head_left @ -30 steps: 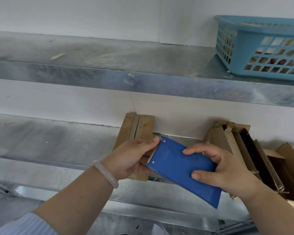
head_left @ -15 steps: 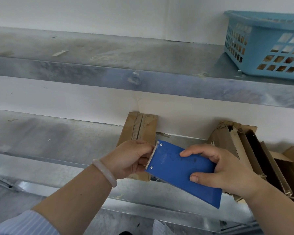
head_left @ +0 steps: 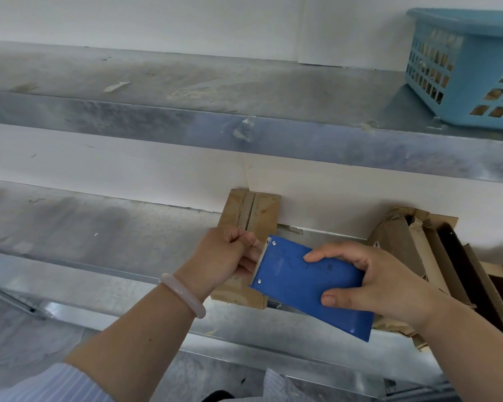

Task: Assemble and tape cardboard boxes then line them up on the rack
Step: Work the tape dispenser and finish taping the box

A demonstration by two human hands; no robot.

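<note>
Covering part of the brown, centre-seamed cardboard box (head_left: 251, 210) lying on the lower shelf (head_left: 99, 227), the right hand (head_left: 381, 282) grips a blue tape dispenser (head_left: 305, 288). The left hand (head_left: 224, 256) curls at its toothed edge; whether it holds anything is unclear.

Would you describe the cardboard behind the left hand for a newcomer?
On the lower shelf, against the white wall, the cardboard stands behind the left hand. Unlike the open boxes to its right, it shows one closed face with a dark centre seam.
</note>
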